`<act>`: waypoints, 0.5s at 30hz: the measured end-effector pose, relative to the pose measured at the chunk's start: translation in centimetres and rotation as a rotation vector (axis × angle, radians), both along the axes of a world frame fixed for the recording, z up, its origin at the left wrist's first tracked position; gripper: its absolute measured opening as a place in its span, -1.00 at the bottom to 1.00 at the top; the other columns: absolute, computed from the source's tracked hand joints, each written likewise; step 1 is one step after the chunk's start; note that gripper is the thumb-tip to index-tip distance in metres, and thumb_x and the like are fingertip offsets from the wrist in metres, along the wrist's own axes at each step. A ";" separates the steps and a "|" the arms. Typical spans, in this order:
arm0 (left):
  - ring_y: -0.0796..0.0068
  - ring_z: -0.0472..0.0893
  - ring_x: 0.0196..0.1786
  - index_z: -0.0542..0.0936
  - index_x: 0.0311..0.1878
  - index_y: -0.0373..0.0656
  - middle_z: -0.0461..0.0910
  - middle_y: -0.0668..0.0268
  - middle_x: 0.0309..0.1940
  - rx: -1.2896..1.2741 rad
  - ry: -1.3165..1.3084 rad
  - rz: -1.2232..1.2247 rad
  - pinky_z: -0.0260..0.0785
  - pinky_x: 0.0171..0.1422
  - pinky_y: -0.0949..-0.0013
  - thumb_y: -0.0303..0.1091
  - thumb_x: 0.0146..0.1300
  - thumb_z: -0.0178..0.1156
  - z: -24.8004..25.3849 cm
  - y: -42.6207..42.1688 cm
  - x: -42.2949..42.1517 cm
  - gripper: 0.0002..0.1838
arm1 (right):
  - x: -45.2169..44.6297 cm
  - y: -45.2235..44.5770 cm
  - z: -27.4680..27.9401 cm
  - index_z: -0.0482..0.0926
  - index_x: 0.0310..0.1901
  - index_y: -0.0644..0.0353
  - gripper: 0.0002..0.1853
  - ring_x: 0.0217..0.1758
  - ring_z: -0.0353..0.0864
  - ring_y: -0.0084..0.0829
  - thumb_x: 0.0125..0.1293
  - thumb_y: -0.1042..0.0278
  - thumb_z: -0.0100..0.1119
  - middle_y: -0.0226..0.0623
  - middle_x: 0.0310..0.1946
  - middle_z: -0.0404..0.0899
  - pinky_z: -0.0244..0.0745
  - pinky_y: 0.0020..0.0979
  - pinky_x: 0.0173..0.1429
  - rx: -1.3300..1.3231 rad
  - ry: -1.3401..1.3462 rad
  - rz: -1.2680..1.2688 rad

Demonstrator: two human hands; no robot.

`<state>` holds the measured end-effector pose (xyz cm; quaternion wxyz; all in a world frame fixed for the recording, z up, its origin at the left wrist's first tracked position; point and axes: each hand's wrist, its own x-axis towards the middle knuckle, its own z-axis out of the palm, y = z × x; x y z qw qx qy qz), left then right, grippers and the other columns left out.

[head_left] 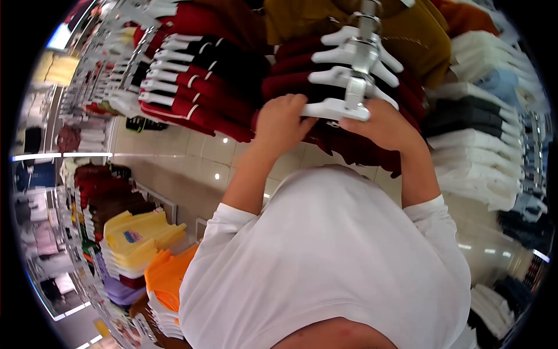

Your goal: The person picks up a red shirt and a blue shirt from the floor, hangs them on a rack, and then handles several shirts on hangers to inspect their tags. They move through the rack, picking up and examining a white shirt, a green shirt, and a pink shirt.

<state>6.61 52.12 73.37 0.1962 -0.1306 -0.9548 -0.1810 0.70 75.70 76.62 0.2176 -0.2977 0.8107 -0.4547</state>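
A white hanger (331,109) is at the near end of a metal display rail (361,64), with a dark red garment (363,148) hanging below it. My left hand (282,123) is closed around the hanger's left end, thumb underneath. On the other side, my right hand (386,125) grips the right end, close to the rail's tip; some of its fingers are hidden. Behind this hanger, more white hangers (334,56) with dark red clothes line the rail. A mustard-coloured garment (418,41) hangs farther back.
Red and black garments (192,87) on white hangers hang to the left. White and dark grey clothes (476,125) fill a rack on the right. Yellow shirts (133,235) and an orange shirt (168,276) hang at lower left. Shiny tiled floor (180,154) shows between the racks.
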 end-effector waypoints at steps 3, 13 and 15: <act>0.10 0.54 -0.35 0.44 -0.38 -0.12 0.50 0.23 -0.48 0.032 0.072 0.013 0.35 -0.24 0.08 -0.31 -0.11 0.39 -1.8 0.0 -0.9 -0.69 | 0.0 -0.2 -0.4 0.61 -0.08 0.25 -0.63 -0.15 0.63 -0.23 0.23 0.13 0.30 -0.18 -0.24 0.67 0.47 -0.28 -0.02 -0.035 -0.037 -0.057; 0.16 0.51 -0.40 0.44 -0.46 -0.09 0.46 0.26 -0.52 0.102 0.267 0.105 0.33 -0.24 0.15 -0.33 -0.19 0.36 -2.8 0.7 -2.2 -0.73 | -0.9 0.0 -0.6 0.63 -0.04 0.23 -0.67 -0.20 0.61 -0.31 0.23 0.22 0.33 -0.21 -0.24 0.66 0.47 -0.34 -0.04 0.015 0.006 -0.085; 0.17 0.50 -0.40 0.41 -0.49 -0.08 0.44 0.25 -0.53 0.121 0.285 0.111 0.31 -0.24 0.16 -0.33 -0.23 0.37 -3.1 0.7 -2.4 -0.70 | -1.0 0.1 -0.9 0.62 -0.01 0.23 -0.67 -0.18 0.61 -0.33 0.23 0.26 0.34 -0.23 -0.22 0.66 0.47 -0.35 -0.02 0.004 0.016 -0.078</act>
